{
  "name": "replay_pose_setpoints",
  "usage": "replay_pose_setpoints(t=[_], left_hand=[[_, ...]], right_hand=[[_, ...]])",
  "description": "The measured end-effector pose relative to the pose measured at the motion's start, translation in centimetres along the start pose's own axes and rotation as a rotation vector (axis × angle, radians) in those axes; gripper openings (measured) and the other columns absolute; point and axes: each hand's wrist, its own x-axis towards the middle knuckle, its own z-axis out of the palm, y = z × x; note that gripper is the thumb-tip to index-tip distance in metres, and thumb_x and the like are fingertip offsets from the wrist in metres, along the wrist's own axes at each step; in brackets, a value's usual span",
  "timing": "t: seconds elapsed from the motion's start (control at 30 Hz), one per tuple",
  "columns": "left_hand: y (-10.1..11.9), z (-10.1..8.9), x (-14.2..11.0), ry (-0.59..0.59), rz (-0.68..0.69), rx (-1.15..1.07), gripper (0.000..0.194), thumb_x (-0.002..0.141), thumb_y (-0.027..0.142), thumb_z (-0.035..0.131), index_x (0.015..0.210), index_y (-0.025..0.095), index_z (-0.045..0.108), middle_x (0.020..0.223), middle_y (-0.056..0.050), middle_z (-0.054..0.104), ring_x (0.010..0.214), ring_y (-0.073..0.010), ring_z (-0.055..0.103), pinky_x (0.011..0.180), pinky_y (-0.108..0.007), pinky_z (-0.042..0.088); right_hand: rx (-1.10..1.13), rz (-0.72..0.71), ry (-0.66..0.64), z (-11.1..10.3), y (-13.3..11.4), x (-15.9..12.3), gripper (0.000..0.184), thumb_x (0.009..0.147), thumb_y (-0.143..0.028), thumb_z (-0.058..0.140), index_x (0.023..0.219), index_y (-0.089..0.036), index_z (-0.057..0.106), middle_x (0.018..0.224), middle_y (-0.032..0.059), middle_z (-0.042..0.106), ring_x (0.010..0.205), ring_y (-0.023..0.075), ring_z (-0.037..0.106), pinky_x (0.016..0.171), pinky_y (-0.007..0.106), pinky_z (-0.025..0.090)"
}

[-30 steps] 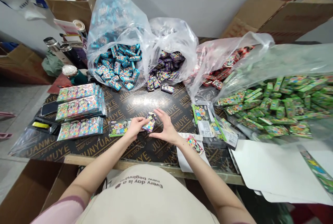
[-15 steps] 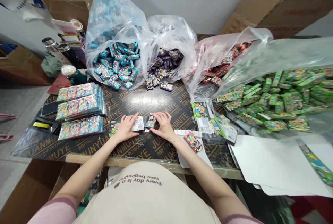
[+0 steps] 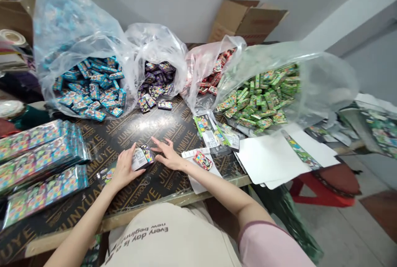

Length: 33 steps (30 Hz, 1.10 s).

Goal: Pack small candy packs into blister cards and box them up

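Note:
My left hand grips a small box with a white barcode face, thumb at the near edge and fingers at the far edge. A small purple candy box stands against its right end. Just right of that, my right hand has its fingers spread and holds nothing; its fingertips are close to the purple box. Partly under my left hand lies a flat, green-patterned wrapper. A red candy box rests on a white sheet below my right forearm.
Open plastic bags hold blue boxes, purple boxes, red boxes and green boxes along the back. Stacked multi-packs lie at left. Printed sleeves and white cards lie at right, beside a red stool.
The view has turned to the right. My right hand has let go of the purple candy box, which now sits against the barcode box, and its fingers have spread. My left hand keeps its grip.

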Motion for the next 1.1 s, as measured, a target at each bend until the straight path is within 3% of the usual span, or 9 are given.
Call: replay_pose_setpoints(t=[0.07, 0.13, 0.27, 0.33, 0.43, 0.57, 0.73, 0.93, 1.1], left_hand=[[0.3, 0.2, 0.0, -0.019, 0.005, 0.027, 0.101, 0.073, 0.045, 0.066, 0.149, 0.019, 0.005, 0.128, -0.015, 0.052, 0.117, -0.0313, 0.050, 0.103, -0.050, 0.034], [0.8, 0.2, 0.1, -0.071, 0.028, 0.062, 0.099, 0.075, 0.043, 0.065, 0.150, 0.021, 0.004, 0.129, -0.014, 0.051, 0.117, -0.0306, 0.050, 0.104, -0.051, 0.033], [2.4, -0.4, 1.3, -0.253, 0.130, 0.210, 0.081, 0.078, 0.034, 0.063, 0.147, 0.034, 0.020, 0.138, -0.012, 0.044, 0.122, -0.0298, 0.046, 0.102, -0.047, 0.035], [3.4, -0.7, 2.3, -0.332, 0.150, 0.308, 0.079, 0.077, 0.027, 0.065, 0.144, 0.041, 0.026, 0.142, -0.010, 0.040, 0.121, -0.0302, 0.046, 0.100, -0.046, 0.038], [4.7, -0.8, 3.5, -0.431, 0.118, 0.424, 0.083, 0.071, 0.018, 0.069, 0.140, 0.045, 0.032, 0.141, -0.010, 0.041, 0.120, -0.0318, 0.047, 0.099, -0.048, 0.039], [5.6, -0.7, 4.6, -0.533, 0.040, 0.468, 0.075, 0.067, 0.015, 0.069, 0.134, 0.038, 0.044, 0.139, -0.012, 0.042, 0.121, -0.0336, 0.045, 0.098, -0.050, 0.039], [5.6, -1.2, 5.0, -0.541, 0.048, 0.411, 0.063, 0.067, 0.018, 0.068, 0.126, 0.032, 0.049, 0.135, -0.012, 0.044, 0.122, -0.0315, 0.044, 0.096, -0.046, 0.043], [5.0, -0.4, 3.6, -0.443, 0.083, 0.417, 0.061, 0.074, 0.016, 0.064, 0.129, 0.037, 0.046, 0.140, -0.012, 0.039, 0.124, -0.0332, 0.043, 0.098, -0.050, 0.040], [4.6, -0.1, 2.9, -0.425, 0.110, 0.396, 0.051, 0.080, 0.019, 0.059, 0.127, 0.035, 0.048, 0.143, -0.013, 0.035, 0.125, -0.0343, 0.040, 0.096, -0.053, 0.039]], right_hand=[[-0.072, 0.048, 0.107, -3.3, 1.7, 1.6, 0.051, 0.095, -0.040, 0.037, 0.144, -0.028, 0.030, 0.122, 0.0063, 0.064, 0.121, 0.0212, 0.050, 0.110, 0.050, 0.018], [-0.191, 0.157, 0.375, -8.1, 4.8, 4.0, 0.040, 0.095, -0.034, 0.036, 0.131, -0.025, 0.049, 0.125, 0.0081, 0.060, 0.119, 0.0225, 0.050, 0.106, 0.045, 0.028], [-0.471, 0.509, 0.917, -18.6, 12.8, 8.7, 0.044, 0.082, -0.013, 0.038, 0.124, -0.016, 0.052, 0.125, 0.0168, 0.049, 0.122, 0.0289, 0.041, 0.100, 0.046, 0.032], [-0.554, 0.668, 0.906, -22.4, 16.5, 10.2, 0.054, 0.076, -0.011, 0.046, 0.130, -0.014, 0.045, 0.132, 0.0202, 0.039, 0.123, 0.0327, 0.038, 0.097, 0.048, 0.033], [-0.633, 0.683, 0.646, -25.2, 20.9, 11.7, 0.070, 0.070, -0.014, 0.061, 0.136, -0.015, 0.037, 0.139, 0.0222, 0.028, 0.123, 0.0350, 0.035, 0.095, 0.048, 0.034], [-0.632, 0.604, 0.529, -25.3, 24.1, 12.9, 0.063, 0.070, -0.016, 0.065, 0.130, -0.014, 0.044, 0.133, 0.0206, 0.038, 0.121, 0.0341, 0.035, 0.094, 0.046, 0.035], [-0.597, 0.570, 0.546, -24.3, 24.1, 11.8, 0.051, 0.072, -0.016, 0.062, 0.122, -0.013, 0.055, 0.124, 0.0203, 0.049, 0.113, 0.0333, 0.044, 0.091, 0.044, 0.040], [-0.490, 0.580, 0.620, -22.4, 20.2, 5.7, 0.042, 0.078, -0.027, 0.057, 0.116, -0.010, 0.061, 0.099, 0.0130, 0.066, 0.086, 0.0241, 0.061, 0.080, 0.038, 0.050], [-0.091, 0.369, 0.650, -15.5, 14.7, 1.5, 0.042, 0.078, -0.041, 0.060, 0.110, -0.014, 0.065, 0.092, 0.0093, 0.070, 0.078, 0.0221, 0.064, 0.074, 0.038, 0.053]])
